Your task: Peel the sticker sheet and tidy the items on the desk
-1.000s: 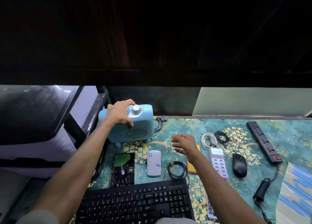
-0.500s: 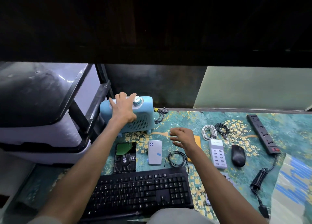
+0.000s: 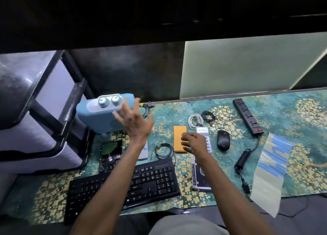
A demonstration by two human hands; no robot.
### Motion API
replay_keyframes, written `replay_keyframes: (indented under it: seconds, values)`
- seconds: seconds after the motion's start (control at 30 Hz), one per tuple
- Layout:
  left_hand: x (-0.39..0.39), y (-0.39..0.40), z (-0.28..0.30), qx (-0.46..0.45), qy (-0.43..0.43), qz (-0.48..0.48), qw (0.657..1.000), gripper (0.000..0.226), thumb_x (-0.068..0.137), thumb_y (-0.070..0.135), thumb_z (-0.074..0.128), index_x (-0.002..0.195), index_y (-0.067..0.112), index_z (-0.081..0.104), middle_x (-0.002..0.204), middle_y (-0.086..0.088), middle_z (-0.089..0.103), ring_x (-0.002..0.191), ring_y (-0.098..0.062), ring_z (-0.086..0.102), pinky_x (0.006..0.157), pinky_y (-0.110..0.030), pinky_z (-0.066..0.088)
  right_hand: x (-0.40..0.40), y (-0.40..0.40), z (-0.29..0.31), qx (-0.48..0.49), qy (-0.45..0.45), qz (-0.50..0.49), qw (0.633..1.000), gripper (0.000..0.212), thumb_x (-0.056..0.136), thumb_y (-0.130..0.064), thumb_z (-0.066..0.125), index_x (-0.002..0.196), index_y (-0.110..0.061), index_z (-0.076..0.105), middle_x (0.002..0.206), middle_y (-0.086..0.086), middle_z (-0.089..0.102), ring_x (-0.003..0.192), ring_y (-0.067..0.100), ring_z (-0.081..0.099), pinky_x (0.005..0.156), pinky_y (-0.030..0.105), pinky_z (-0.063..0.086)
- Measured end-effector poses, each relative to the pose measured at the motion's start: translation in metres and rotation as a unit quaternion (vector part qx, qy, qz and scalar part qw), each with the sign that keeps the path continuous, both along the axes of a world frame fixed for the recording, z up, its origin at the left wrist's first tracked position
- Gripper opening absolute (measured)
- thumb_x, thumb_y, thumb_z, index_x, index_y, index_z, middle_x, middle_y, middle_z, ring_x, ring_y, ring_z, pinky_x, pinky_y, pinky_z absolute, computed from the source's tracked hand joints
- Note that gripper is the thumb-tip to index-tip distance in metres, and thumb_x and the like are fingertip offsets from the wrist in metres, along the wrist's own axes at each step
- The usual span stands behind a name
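The left hand (image 3: 135, 123) hangs in the air with fingers spread wide and blurred, holding nothing, just in front of the right end of the light blue plastic box heater (image 3: 104, 112); whether it touches the casing cannot be told. The heater stands upright at the back left of the teal and gold flowered surface (image 3: 283, 128), with two round blue knobs (image 3: 109, 101) on its white top panel. The right hand (image 3: 193, 142) hovers with fingers loosely curled, holding nothing, over the white multi-port USB charger (image 3: 203, 131), just beside the one flat orange rectangular case (image 3: 179, 141).

Counted on the surface: one black keyboard (image 3: 152, 180) nearest the person, one black computer mouse (image 3: 223, 142), one black power strip (image 3: 247, 116) with a coiled cord, one bare hard drive (image 3: 111, 152), one white coiled cable (image 3: 194, 120) and two black coiled cables (image 3: 163, 151). A clear plastic bag with blue print (image 3: 270, 169) lies at the right edge; what it holds cannot be told.
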State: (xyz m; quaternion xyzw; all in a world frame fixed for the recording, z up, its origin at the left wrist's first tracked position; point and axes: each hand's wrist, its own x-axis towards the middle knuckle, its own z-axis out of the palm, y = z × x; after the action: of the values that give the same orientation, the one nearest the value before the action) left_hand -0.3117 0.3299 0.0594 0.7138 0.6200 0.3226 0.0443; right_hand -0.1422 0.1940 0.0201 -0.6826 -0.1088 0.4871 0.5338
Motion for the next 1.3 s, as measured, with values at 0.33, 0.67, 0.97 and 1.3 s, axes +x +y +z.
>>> replay_keyframes:
  seconds: [0.33,0.67,0.97,1.3]
  values:
    - [0.033,-0.014,0.014,-0.082,-0.037,0.100,0.991,0.086,0.063,0.034,0.078,0.141,0.022,0.045,0.153,-0.016,0.037,0.141,-0.040,0.036,0.116,-0.068,0.025,0.061,-0.062,0.003,0.031,0.006,-0.020,0.999,0.010,0.095,-0.015,0.070,0.085,-0.012,0.069,0.089,0.012,0.071,0.075,0.023,0.065,0.066,0.034,0.053]
    - [0.061,-0.054,0.008,-0.107,-0.051,0.098,0.988,0.076,0.064,0.035,0.079,0.132,0.016,0.052,0.147,-0.014,0.044,0.132,-0.038,0.046,0.109,-0.061,0.037,0.089,-0.086,0.009,0.043,0.018,-0.024,0.999,0.016,0.095,-0.015,0.071,0.105,-0.003,0.069,0.090,0.011,0.071,0.071,0.019,0.066,0.054,0.024,0.056]
    - [0.084,-0.079,0.009,-0.130,-0.051,0.023,0.990,0.069,0.066,0.032,0.077,0.128,0.016,0.052,0.132,-0.011,0.051,0.118,-0.033,0.053,0.099,-0.049,0.047,0.088,-0.096,0.013,0.050,0.037,-0.028,0.998,0.018,0.095,-0.014,0.071,0.105,0.001,0.070,0.090,0.014,0.071,0.070,0.020,0.065,0.049,0.023,0.055]
    - [0.203,-0.176,-0.033,-0.310,-0.090,-0.239,0.916,0.039,0.078,0.014,0.075,0.115,0.007,0.065,0.093,-0.013,0.075,0.082,-0.028,0.071,0.069,-0.033,0.056,0.150,-0.177,-0.017,-0.122,-0.122,-0.228,0.958,0.008,0.090,-0.016,0.070,0.092,-0.009,0.073,0.096,0.015,0.072,0.085,0.032,0.068,0.075,0.043,0.056]
